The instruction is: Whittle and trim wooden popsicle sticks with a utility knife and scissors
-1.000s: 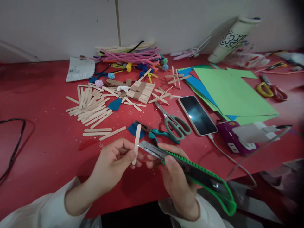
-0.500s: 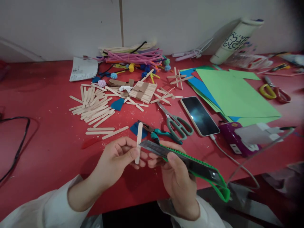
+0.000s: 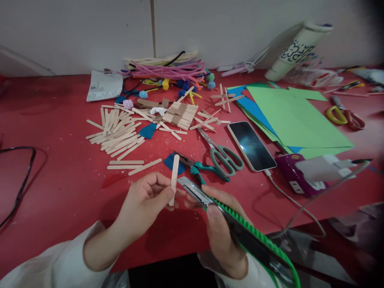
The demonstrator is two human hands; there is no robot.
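My left hand (image 3: 147,204) pinches a wooden craft stick (image 3: 174,176) upright between thumb and fingers, just above the red table (image 3: 60,188). My right hand (image 3: 223,230) grips a green utility knife (image 3: 240,232), its metal blade tip (image 3: 187,185) extended and touching the stick's right edge near the middle. Both hands hover at the table's near edge, in front of teal pliers (image 3: 198,166) and a blue paper scrap (image 3: 169,163).
A pile of craft sticks (image 3: 120,134) lies left of centre, with a glued stick panel (image 3: 181,113) behind. Green-handled scissors (image 3: 223,154), a phone (image 3: 251,145), coloured paper sheets (image 3: 291,118), pipe cleaners (image 3: 171,71), a purple glue gun (image 3: 295,174) and a black cable (image 3: 21,176) surround them.
The knife has tilted steeper, its handle dropping toward the lower right, and the blade tip has slid against the stick. The left hand and stick stay nearly still.
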